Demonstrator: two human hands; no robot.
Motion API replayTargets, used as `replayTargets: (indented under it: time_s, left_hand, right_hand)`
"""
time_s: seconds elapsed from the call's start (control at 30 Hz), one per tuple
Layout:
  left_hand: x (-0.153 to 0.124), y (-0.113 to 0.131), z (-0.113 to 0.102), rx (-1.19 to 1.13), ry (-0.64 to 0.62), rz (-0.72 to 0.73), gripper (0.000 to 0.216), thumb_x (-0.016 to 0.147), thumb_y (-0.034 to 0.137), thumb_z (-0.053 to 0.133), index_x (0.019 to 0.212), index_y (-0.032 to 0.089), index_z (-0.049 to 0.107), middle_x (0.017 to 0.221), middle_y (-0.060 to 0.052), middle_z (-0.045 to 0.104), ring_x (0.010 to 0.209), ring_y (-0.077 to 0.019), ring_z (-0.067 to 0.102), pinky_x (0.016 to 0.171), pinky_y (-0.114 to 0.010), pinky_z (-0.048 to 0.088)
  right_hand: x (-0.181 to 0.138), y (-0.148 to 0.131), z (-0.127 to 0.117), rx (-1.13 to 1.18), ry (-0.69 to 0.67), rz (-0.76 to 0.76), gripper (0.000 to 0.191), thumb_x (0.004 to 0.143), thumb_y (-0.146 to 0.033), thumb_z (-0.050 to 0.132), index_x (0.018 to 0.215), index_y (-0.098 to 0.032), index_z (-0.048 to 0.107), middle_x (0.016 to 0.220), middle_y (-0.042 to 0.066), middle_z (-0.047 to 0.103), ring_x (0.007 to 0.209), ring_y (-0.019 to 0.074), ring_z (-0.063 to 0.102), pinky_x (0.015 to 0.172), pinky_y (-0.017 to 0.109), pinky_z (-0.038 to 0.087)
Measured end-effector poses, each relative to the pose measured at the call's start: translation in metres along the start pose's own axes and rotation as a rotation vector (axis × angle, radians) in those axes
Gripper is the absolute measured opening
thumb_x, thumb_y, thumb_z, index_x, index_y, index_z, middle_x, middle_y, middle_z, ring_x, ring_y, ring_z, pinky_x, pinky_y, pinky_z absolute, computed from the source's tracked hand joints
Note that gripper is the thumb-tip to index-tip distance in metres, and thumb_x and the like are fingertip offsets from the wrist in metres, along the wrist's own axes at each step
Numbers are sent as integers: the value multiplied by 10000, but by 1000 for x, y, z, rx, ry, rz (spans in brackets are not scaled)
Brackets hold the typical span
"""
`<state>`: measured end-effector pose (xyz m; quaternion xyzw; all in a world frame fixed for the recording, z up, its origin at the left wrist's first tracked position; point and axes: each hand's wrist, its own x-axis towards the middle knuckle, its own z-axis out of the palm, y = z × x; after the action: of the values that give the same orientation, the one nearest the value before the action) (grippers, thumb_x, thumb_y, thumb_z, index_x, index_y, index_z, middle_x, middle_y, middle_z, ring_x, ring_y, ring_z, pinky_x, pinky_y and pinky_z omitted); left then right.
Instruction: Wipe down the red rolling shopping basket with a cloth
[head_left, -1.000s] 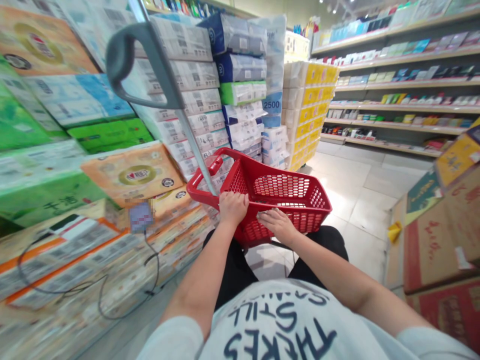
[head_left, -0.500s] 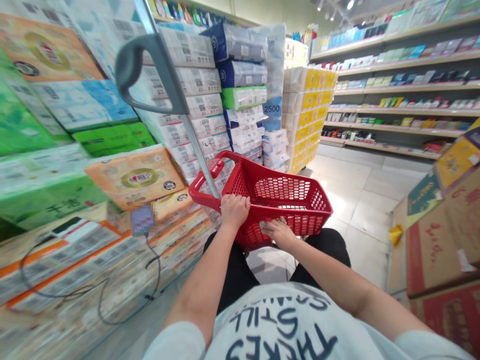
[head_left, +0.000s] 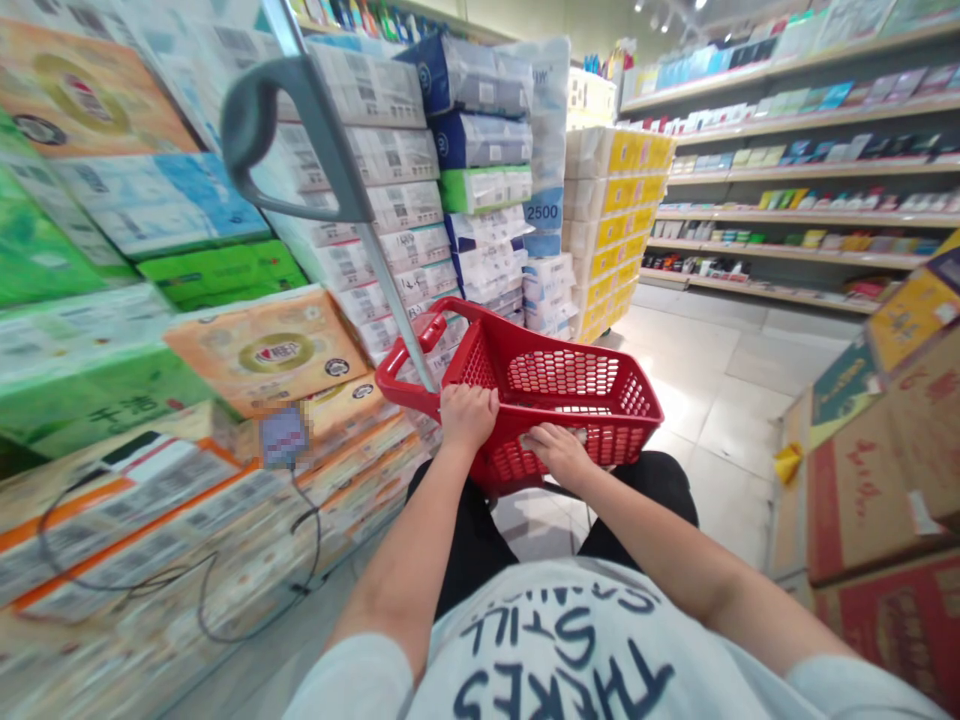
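Note:
In front of my knees stands a red plastic shopping basket [head_left: 540,345] with perforated sides and a grey-handled metal pull rod [head_left: 390,280]. My left hand [head_left: 469,412] is closed over its near rim, close to the foot of the rod. Against the outside of the near wall lies my right hand [head_left: 559,452], fingers bent and pressed on a pale cloth [head_left: 528,441]. Only small edges of the cloth show past the fingers; the rest is hidden under them.
Packs of tissue paper [head_left: 277,350] are piled at the left, with a cable [head_left: 319,540] trailing over them. Taller stacks [head_left: 480,140] rise behind the basket. Cardboard boxes [head_left: 862,490] stand at the right, and stocked shelves [head_left: 795,215] line the back. The floor [head_left: 727,400] is tiled.
My right hand has slid slightly upward on the basket's near wall with the cloth. My left hand keeps its hold on the rim. The view has shifted a little.

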<state>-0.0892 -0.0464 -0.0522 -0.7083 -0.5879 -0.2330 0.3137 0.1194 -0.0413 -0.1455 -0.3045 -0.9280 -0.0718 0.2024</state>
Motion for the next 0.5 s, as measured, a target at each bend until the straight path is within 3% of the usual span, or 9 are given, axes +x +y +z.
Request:
replayTargets:
  time_s: [0.17, 0.37, 0.5]
  left_hand:
    - [-1, 0, 0, -12, -8, 5, 388, 942, 314, 396, 651, 199, 626, 659, -74, 654, 725, -225, 554, 814, -414, 308]
    - [-1, 0, 1, -27, 0, -4, 384, 940, 312, 394, 664, 200, 637, 676, -82, 665, 733, -230, 546, 814, -420, 305]
    - [0, 0, 0, -7, -6, 4, 394, 947, 315, 384, 659, 201, 627, 674, -75, 662, 730, -225, 551, 811, -415, 305]
  right_hand:
    - [-7, 1, 3, -10, -69, 10, 291, 944, -176, 449, 1153, -192, 652, 1083, 103, 624, 992, 224, 521, 866, 355, 446]
    - [-5, 3, 3, 2, 111, 17, 340, 962, -182, 408, 1243, -205, 598, 1152, 103, 603, 1049, 213, 499, 946, 353, 417]
    - [-9, 4, 8, -7, 72, 56, 297, 940, -178, 452, 1157, -219, 652, 1092, 93, 622, 1006, 215, 515, 887, 334, 451]
